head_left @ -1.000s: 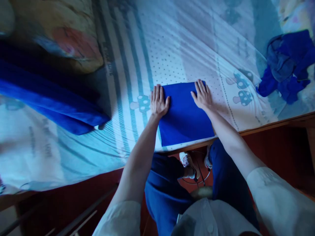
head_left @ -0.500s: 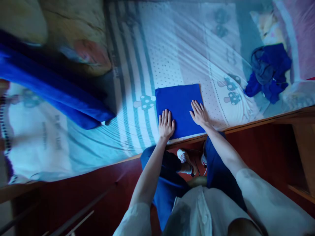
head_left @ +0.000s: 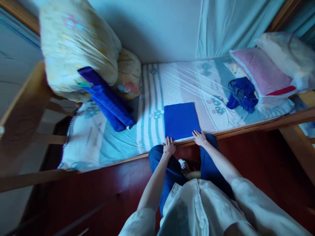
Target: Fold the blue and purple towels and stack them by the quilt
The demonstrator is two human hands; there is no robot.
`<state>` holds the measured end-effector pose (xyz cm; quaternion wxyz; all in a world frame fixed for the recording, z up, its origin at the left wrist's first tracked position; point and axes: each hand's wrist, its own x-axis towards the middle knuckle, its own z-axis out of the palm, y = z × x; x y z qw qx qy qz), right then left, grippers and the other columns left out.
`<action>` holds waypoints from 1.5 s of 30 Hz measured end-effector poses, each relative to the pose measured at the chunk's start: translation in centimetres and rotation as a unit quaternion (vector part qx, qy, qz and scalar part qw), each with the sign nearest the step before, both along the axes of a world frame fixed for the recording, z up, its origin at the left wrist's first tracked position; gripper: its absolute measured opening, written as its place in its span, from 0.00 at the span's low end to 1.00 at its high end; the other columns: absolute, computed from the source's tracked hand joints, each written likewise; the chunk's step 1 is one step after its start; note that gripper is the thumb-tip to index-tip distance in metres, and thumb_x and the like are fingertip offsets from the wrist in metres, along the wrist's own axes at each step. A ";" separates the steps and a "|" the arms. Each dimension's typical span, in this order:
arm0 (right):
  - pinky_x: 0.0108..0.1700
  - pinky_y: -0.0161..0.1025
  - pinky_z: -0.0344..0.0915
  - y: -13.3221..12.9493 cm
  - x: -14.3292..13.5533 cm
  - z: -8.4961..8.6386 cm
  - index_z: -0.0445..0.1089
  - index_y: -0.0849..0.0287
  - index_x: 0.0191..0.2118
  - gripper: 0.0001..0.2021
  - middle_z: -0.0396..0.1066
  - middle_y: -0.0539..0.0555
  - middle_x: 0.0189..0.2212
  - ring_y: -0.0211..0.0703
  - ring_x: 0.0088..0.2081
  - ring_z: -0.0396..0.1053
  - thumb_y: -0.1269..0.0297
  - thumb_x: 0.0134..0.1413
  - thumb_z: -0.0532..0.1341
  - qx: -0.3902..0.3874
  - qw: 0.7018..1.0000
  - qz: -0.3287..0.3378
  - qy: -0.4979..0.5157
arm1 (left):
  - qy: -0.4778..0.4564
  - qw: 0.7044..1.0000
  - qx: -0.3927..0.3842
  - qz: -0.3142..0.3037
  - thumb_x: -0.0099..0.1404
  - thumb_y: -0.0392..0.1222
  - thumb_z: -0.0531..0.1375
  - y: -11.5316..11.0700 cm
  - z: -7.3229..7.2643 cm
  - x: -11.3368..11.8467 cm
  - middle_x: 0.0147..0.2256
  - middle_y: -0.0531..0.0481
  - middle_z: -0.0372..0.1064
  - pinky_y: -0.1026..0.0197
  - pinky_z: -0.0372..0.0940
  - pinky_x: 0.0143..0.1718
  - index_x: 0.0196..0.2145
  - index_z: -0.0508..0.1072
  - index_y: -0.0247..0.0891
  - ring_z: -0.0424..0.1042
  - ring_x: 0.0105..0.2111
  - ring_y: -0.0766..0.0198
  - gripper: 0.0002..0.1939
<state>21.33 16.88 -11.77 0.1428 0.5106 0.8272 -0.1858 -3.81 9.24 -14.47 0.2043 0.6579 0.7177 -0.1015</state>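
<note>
A flat, square piece of blue cloth [head_left: 182, 119], which looks folded, lies on the bed near its front edge. At its near left corner is my left hand [head_left: 169, 146], back upward, its fingertips resting on the cloth's edge. My right hand [head_left: 199, 137] touches the near right corner with fingers outstretched and a little apart. Both hands look open, and neither is lifting the cloth. Their thumbs are hard to make out.
A long blue folded bundle [head_left: 110, 101] leans on a big yellowish bag [head_left: 81, 49] at the left. Crumpled dark blue clothing [head_left: 243, 93] lies to the right, beside a pink pillow [head_left: 268, 72]. A wooden bed rail [head_left: 258, 126] runs along the front.
Both hands have drawn back toward me, from lying flat on the cloth to its near corners. The view has tilted up, showing more wall and pillows.
</note>
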 end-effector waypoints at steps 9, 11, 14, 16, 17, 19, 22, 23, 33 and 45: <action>0.59 0.41 0.67 -1.0 6.4 3.3 0.77 0.56 0.55 0.19 0.78 0.60 0.54 0.50 0.56 0.75 0.61 0.71 0.52 0.034 0.977 -0.209 0.023 | -0.011 0.998 0.053 0.023 0.69 0.38 0.52 -2.2 3.8 -4.2 0.55 0.35 0.75 0.46 0.52 0.69 0.55 0.76 0.35 0.66 0.63 0.49 0.21; 0.59 0.41 0.67 -1.4 6.8 3.0 0.75 0.58 0.57 0.18 0.78 0.60 0.53 0.50 0.56 0.75 0.63 0.71 0.53 0.061 0.965 -0.247 0.060 | -0.037 0.991 0.092 0.085 0.70 0.39 0.52 -2.8 4.1 -4.8 0.54 0.38 0.76 0.49 0.59 0.65 0.56 0.76 0.38 0.70 0.60 0.51 0.21; 0.60 0.40 0.66 -1.3 6.4 2.6 0.75 0.57 0.57 0.17 0.79 0.59 0.52 0.48 0.55 0.75 0.66 0.68 0.57 0.082 0.958 -0.253 0.109 | -0.064 0.980 0.114 0.147 0.70 0.40 0.53 -3.2 4.4 -4.9 0.53 0.37 0.76 0.50 0.65 0.59 0.57 0.75 0.37 0.72 0.57 0.50 0.21; 0.61 0.40 0.66 -1.0 5.9 2.3 0.77 0.56 0.55 0.16 0.79 0.59 0.51 0.48 0.55 0.75 0.67 0.66 0.58 0.083 0.957 -0.244 0.133 | -0.072 0.980 0.115 0.146 0.70 0.41 0.54 -3.0 4.6 -4.4 0.54 0.38 0.76 0.48 0.64 0.59 0.58 0.74 0.38 0.70 0.58 0.48 0.21; 0.61 0.41 0.66 -0.8 5.8 2.2 0.77 0.56 0.54 0.15 0.79 0.59 0.51 0.48 0.55 0.75 0.67 0.66 0.59 0.079 0.957 -0.241 0.144 | -0.076 0.981 0.114 0.139 0.70 0.40 0.55 -2.9 4.6 -4.2 0.55 0.38 0.75 0.47 0.64 0.59 0.59 0.74 0.39 0.69 0.59 0.47 0.22; 0.62 0.43 0.67 -0.5 5.7 1.9 0.78 0.56 0.53 0.15 0.79 0.58 0.51 0.48 0.55 0.75 0.68 0.65 0.60 0.068 0.954 -0.239 0.168 | -0.086 0.983 0.110 0.123 0.69 0.39 0.55 -2.5 4.7 -3.8 0.58 0.41 0.73 0.46 0.63 0.60 0.60 0.73 0.41 0.68 0.60 0.47 0.22; 0.62 0.43 0.68 -0.2 6.0 1.2 0.78 0.54 0.52 0.15 0.80 0.55 0.51 0.46 0.55 0.75 0.69 0.63 0.60 0.039 0.943 -0.245 0.224 | -0.101 0.984 0.102 0.110 0.69 0.38 0.56 -2.1 4.4 -3.7 0.61 0.44 0.70 0.46 0.63 0.61 0.61 0.72 0.44 0.67 0.61 0.47 0.24; 0.62 0.43 0.69 0.0 6.1 0.9 0.78 0.54 0.52 0.16 0.80 0.54 0.51 0.45 0.55 0.76 0.70 0.63 0.59 0.027 0.938 -0.248 0.242 | -0.104 0.983 0.101 0.109 0.69 0.38 0.56 -2.0 4.3 -3.8 0.62 0.44 0.69 0.46 0.63 0.61 0.62 0.72 0.44 0.67 0.61 0.48 0.25; 0.59 0.41 0.70 1.2 6.0 -0.5 0.80 0.54 0.51 0.17 0.81 0.53 0.48 0.44 0.51 0.78 0.73 0.60 0.60 -0.020 0.937 -0.245 0.248 | -0.099 0.986 0.065 0.117 0.66 0.37 0.57 -1.4 4.0 -4.2 0.63 0.46 0.68 0.45 0.64 0.62 0.61 0.74 0.45 0.67 0.61 0.48 0.26; 0.56 0.40 0.72 2.0 5.8 -1.1 0.80 0.56 0.52 0.19 0.82 0.54 0.46 0.43 0.48 0.79 0.76 0.60 0.59 -0.054 0.935 -0.245 0.249 | -0.177 0.968 0.062 0.165 0.61 0.34 0.59 0.1 2.2 -6.3 0.48 0.47 0.79 0.55 0.71 0.52 0.60 0.74 0.45 0.76 0.49 0.52 0.29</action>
